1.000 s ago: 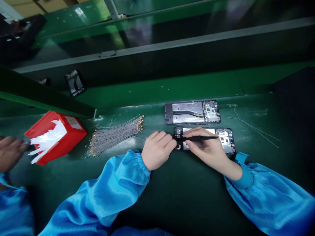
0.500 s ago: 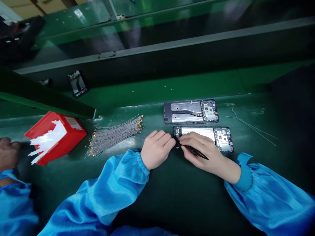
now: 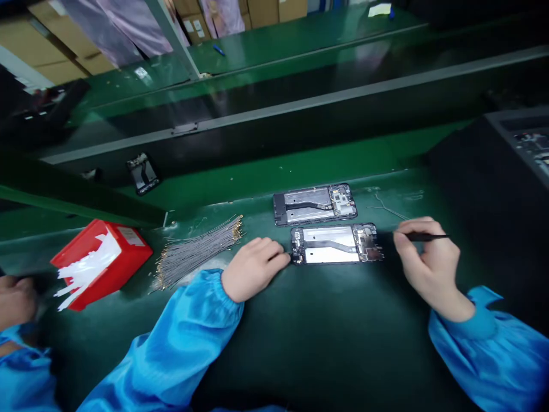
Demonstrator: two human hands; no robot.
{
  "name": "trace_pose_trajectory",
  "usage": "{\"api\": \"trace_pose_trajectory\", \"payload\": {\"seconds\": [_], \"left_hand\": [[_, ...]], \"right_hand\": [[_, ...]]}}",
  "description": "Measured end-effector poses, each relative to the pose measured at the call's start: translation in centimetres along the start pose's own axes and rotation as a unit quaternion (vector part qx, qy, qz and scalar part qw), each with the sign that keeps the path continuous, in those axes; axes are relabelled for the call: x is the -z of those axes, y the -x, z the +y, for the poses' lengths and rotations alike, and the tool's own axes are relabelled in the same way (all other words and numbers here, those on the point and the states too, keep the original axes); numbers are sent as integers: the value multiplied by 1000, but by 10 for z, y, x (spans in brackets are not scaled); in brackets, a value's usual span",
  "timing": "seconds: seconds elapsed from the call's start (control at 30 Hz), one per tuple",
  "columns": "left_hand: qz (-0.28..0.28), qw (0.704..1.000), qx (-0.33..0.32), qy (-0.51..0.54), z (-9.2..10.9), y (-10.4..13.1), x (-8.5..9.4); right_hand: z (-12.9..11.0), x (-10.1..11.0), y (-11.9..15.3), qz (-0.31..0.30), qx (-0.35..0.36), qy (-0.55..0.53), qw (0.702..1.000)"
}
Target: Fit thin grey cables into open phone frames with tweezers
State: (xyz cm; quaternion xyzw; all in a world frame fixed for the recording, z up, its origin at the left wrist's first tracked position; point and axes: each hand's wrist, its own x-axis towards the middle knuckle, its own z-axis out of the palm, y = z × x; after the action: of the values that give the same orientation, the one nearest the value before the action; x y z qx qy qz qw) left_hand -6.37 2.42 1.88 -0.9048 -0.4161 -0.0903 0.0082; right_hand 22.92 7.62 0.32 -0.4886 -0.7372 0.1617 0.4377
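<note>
An opened phone [image 3: 332,245] lies flat on the green bench in front of me, its circuit boards and silver inner plate exposed. My left hand [image 3: 255,266] is closed at its left end, thumb and fingertips on the corner. Black tweezers [image 3: 429,236] are pinched in my right hand [image 3: 433,266], off the phone's right end and apart from it. Just behind lies a second opened phone [image 3: 309,205]. Thin grey cables [image 3: 386,209] rest behind the right hand, partly hidden by it. A bundle of grey cables [image 3: 197,250] with gold-coloured ends sits left of my left hand.
A red bin [image 3: 124,266] holding white paper strips [image 3: 90,263] stands at the left, by a green post [image 3: 77,194]. Another person's hand [image 3: 17,300] is at the far left. Another opened phone [image 3: 143,173] lies beyond the bench edge. A dark box [image 3: 476,171] stands right.
My right hand has moved right with the tweezers, off the phone, uncovering its middle. My left hand stays at the phone's left end. The view has tilted up and shifted.
</note>
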Motion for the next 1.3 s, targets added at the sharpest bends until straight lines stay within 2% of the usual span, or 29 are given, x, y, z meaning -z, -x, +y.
{"api": "trace_pose_trajectory", "payload": {"seconds": [0.07,0.13,0.27,0.43,0.63,0.87,1.07,1.3], "left_hand": [[0,999,-51,-14,11,-5,0],[0,996,-79,-28,22,-12,-1],[-6,995,-90,-42,35,-21,-7],[-32,994,-74,-75,47,-27,-7],[-51,990,10,-131,69,-31,-2],[-5,998,58,18,65,-34,-19],[15,998,56,-9,63,-39,-27],[23,999,35,-14,61,-37,-26]], "right_hand": [[8,11,7,-21,-23,20,999],[7,13,14,-66,-15,3,998],[-7,6,26,-129,4,-86,988],[-15,7,33,-130,-12,-143,981],[-15,4,32,-147,0,-153,977],[-18,1,30,-140,11,-161,977],[-18,1,28,-146,4,-166,975],[-18,1,28,-165,-2,-172,971]]}}
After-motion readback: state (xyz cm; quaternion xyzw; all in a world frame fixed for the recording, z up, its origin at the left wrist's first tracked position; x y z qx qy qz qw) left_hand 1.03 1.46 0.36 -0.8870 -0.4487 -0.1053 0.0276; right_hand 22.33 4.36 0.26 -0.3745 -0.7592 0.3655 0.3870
